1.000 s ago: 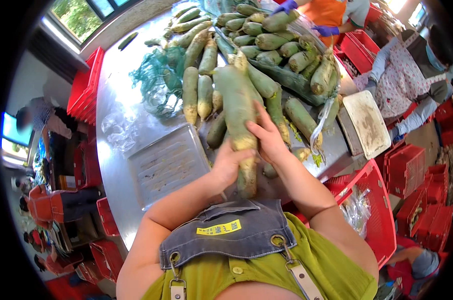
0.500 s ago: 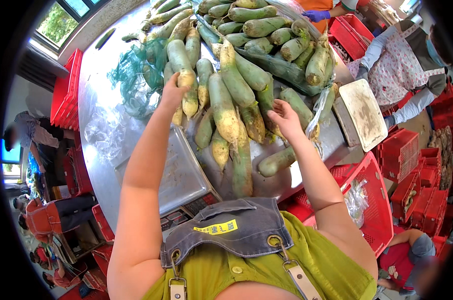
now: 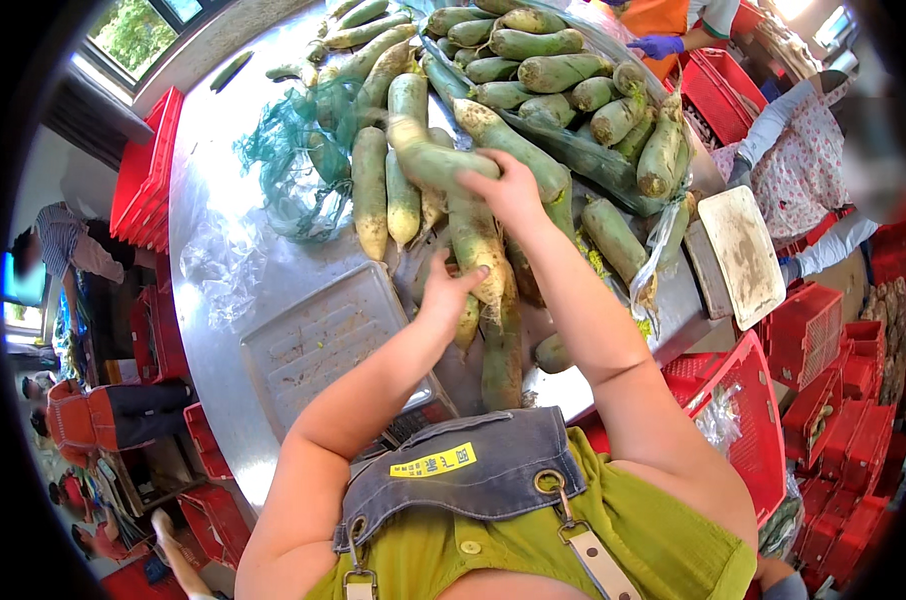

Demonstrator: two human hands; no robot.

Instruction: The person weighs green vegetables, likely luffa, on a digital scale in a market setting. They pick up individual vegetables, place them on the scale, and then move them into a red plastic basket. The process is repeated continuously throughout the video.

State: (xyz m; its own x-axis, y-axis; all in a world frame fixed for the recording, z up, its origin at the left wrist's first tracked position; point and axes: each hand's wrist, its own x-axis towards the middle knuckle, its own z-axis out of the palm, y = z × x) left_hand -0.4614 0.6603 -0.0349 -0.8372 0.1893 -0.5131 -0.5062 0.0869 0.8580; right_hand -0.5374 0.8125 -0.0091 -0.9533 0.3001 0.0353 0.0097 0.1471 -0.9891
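Long green radishes with pale yellowish tips lie heaped on a metal table. My right hand [image 3: 508, 190] is closed round the end of a green radish [image 3: 428, 160], held tilted above the others and blurred by motion. Nearer to me, my left hand [image 3: 449, 295] grips the pale lower end of another radish [image 3: 476, 240]; some of its fingers are hidden. Left of my hands, two radishes [image 3: 370, 185] lie side by side, tips toward me. One long radish [image 3: 501, 350] points toward my apron, and another [image 3: 613, 238] rests to the right.
A scale with a grey tray [image 3: 318, 345] stands at the near left, partly behind my left arm. Green netting [image 3: 288, 150] and clear plastic [image 3: 218, 265] lie beyond it. Red crates [image 3: 743, 420] stand at the right. Across the table, co-workers' gloved hands [image 3: 658, 46] show.
My left hand has left the radish at the left and moved right and nearer, onto a middle one. My right hand has moved left and away from me and now holds a raised radish.
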